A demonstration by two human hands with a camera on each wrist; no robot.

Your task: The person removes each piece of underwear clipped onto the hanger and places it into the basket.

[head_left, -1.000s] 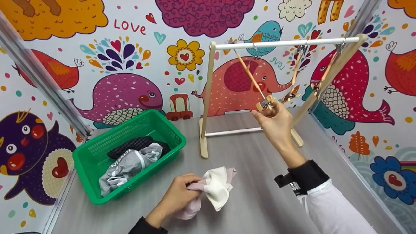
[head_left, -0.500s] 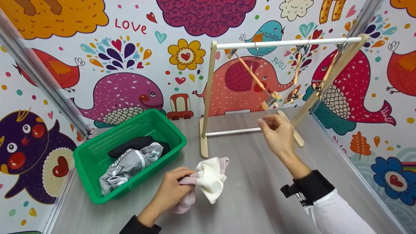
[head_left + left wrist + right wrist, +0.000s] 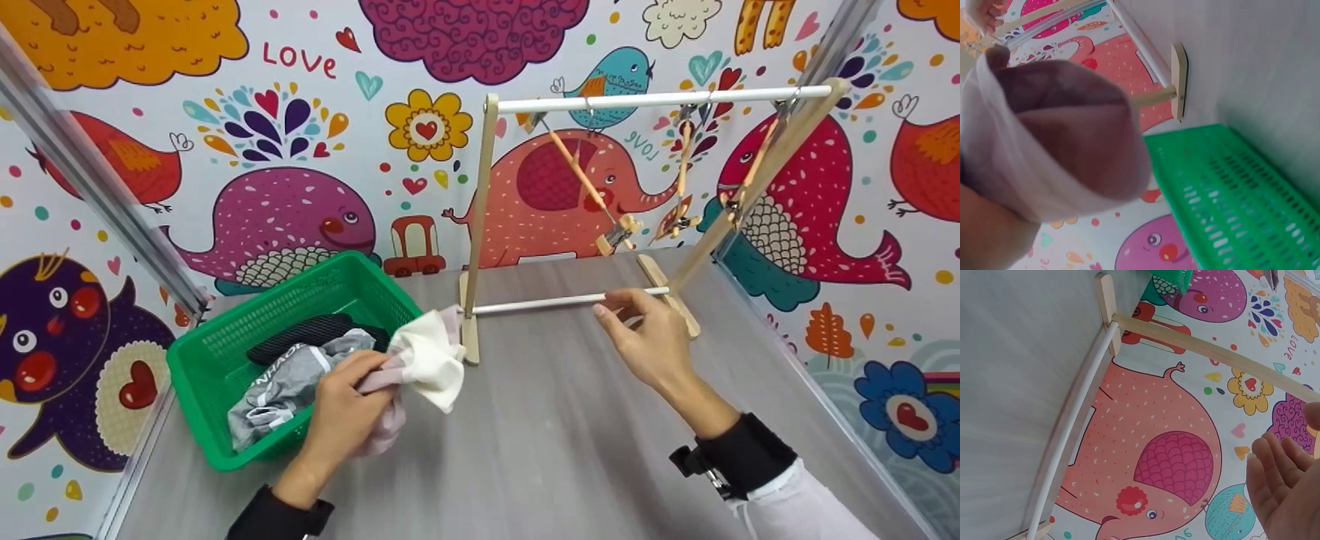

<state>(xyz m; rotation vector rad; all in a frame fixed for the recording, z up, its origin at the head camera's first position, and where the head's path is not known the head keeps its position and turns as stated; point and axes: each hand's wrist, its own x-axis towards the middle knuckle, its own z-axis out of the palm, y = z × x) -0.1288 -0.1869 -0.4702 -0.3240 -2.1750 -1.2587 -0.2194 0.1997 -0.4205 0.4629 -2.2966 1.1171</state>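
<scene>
My left hand grips a bunched pale pink and cream cloth at the near right side of the green basket. In the left wrist view the pink cloth bulges into a hollow fold, and its exact kind cannot be made out. My right hand is raised in front of the rack's lower bar, fingers loosely bent and holding nothing. Above it, a wooden clip hanger dangles at a slant from the rack's white top rail, apart from the hand.
The green basket contains a grey garment with white lettering and a black mesh item. Two more clip hangers hang toward the right of the wooden rack. Printed wall panels enclose the grey tabletop.
My right hand has let go of the left hanger's clip end and drawn down toward me. My left hand has carried the cloth leftward to the basket's edge.
</scene>
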